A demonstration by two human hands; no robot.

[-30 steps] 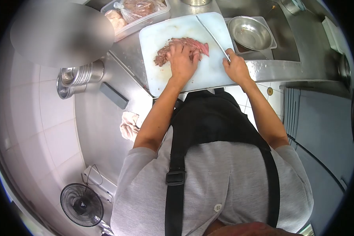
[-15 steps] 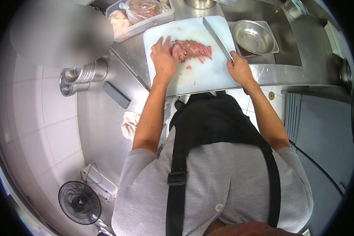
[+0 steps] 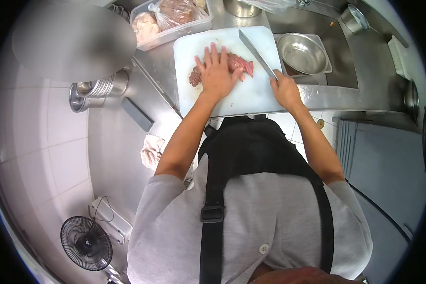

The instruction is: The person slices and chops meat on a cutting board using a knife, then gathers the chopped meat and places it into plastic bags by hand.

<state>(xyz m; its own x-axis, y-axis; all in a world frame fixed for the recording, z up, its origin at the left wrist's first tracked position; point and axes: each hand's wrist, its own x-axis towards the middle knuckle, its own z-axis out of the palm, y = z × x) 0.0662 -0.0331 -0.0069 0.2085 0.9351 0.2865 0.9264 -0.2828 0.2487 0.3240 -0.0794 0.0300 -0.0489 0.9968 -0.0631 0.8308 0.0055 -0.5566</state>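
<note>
A white cutting board (image 3: 251, 97) lies on the steel counter in front of me. Sliced reddish meat (image 3: 239, 63) is heaped near its middle. My left hand (image 3: 217, 73) rests palm down on the meat with its fingers spread, covering much of the pile. Brown bits of the meat show left of the palm. In my right hand (image 3: 286, 90), at the board's right edge, is the handle of a long knife (image 3: 258, 54). Its blade points up and left across the board, to the right of the meat and apart from it.
A plastic tub (image 3: 175, 31) with bagged and pale meat stands behind the board at left. A steel bowl (image 3: 302, 53) sits in the sink at right. Stacked steel containers (image 3: 99, 90), a grey block (image 3: 137, 114), a cloth (image 3: 151, 150) and a fan (image 3: 86, 243) are at left.
My left hand moved off the meat to the left, then came back right onto it with fingers spread. The knife stays in my right hand, its blade angle slightly changed. The view shifted a little.
</note>
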